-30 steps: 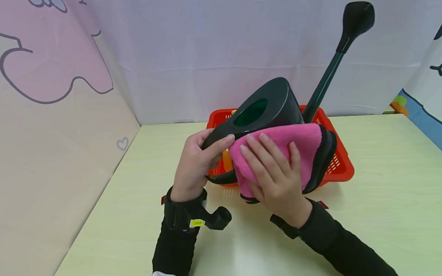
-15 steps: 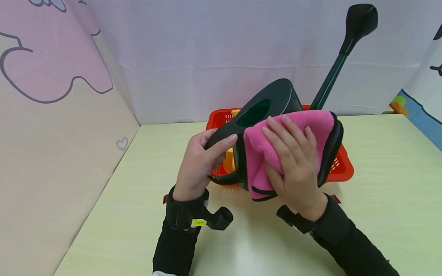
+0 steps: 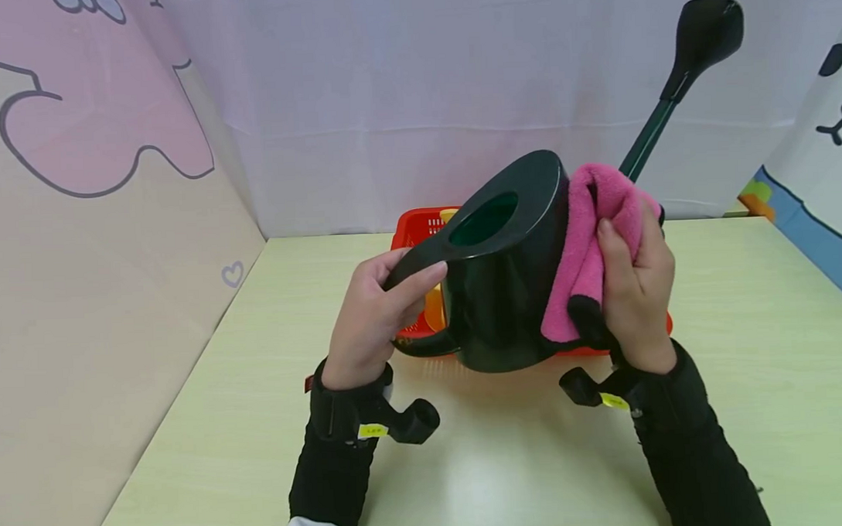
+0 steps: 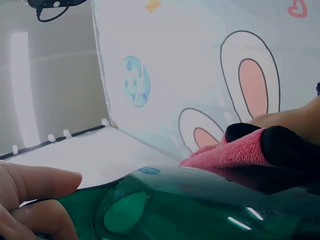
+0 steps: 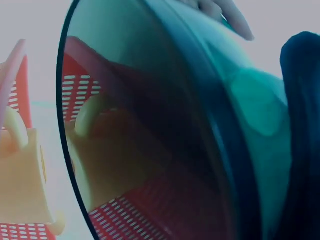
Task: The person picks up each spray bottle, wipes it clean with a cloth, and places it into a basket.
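A dark green watering can (image 3: pixel 495 311) is held up, tilted, over the front of the red basket. My left hand (image 3: pixel 367 319) grips its handle, thumb on top. Its long spout, with a black end (image 3: pixel 709 36), points up and to the right. My right hand (image 3: pixel 638 286) grips a bunched pink cloth (image 3: pixel 566 289) with black edging against the can's right side. In the left wrist view the cloth (image 4: pixel 230 155) lies at the far end of the shiny can (image 4: pixel 200 210). The can's glossy surface (image 5: pixel 140 150) fills much of the right wrist view.
Behind the can, on the pale wooden table (image 3: pixel 470 478), stands a red plastic basket (image 3: pixel 413 228), mostly hidden. A yellow thing with a loop handle (image 5: pixel 20 175) is in it. A white curtain (image 3: pixel 387 102) hangs at the table's back; a printed panel (image 3: pixel 152 342) borders the left.
My right hand has moved right with the cloth, from the can's front to its right side, turning from flat-fingered to gripping. The can's front is now uncovered. My left hand has stayed on the handle.
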`<action>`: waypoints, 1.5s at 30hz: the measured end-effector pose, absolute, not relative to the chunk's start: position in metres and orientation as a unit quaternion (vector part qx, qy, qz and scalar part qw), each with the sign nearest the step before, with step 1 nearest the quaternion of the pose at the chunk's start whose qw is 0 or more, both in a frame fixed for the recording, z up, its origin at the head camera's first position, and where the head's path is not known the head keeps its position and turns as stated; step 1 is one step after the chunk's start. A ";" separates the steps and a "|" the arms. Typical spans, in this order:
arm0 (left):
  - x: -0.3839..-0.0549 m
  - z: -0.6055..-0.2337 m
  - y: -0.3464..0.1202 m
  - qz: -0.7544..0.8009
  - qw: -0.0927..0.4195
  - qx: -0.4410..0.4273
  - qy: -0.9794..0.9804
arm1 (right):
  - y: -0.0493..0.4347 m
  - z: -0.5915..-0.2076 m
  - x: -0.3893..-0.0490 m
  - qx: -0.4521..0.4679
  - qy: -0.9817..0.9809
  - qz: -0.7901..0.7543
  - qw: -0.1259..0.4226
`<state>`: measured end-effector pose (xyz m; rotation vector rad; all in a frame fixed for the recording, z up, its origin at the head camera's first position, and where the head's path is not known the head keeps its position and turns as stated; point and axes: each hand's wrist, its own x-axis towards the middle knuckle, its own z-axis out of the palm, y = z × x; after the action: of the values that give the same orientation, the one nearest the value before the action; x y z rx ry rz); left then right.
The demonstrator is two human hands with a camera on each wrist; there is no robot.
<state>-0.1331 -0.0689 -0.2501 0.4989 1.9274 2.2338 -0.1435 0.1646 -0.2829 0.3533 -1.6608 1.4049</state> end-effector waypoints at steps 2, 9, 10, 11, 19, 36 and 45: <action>-0.134 -0.250 -0.069 0.744 0.074 0.165 0.643 | 0.167 -0.284 -0.146 0.129 -0.672 0.585 0.435; -0.136 -0.251 -0.068 0.736 0.067 0.150 0.657 | 0.153 -0.292 -0.149 0.096 -0.670 0.574 0.461; -0.135 -0.251 -0.068 0.735 0.065 0.148 0.658 | 0.149 -0.292 -0.149 0.098 -0.669 0.563 0.476; -0.135 -0.251 -0.068 0.735 0.062 0.146 0.660 | 0.145 -0.293 -0.148 0.103 -0.667 0.551 0.491; -0.136 -0.250 -0.068 0.733 0.054 0.132 0.665 | 0.112 -0.301 -0.141 0.184 -0.653 0.413 0.608; -0.139 -0.253 -0.066 0.738 0.039 0.131 0.661 | 0.071 -0.338 -0.121 0.258 -0.723 0.068 0.638; -0.138 -0.252 -0.067 0.743 0.034 0.133 0.655 | 0.082 -0.330 -0.129 0.280 -0.697 0.097 0.653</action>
<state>-0.1383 -0.0673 -0.2523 0.4096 2.0144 2.2837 -0.1291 0.0820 -0.3297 0.6346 -1.5809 0.2194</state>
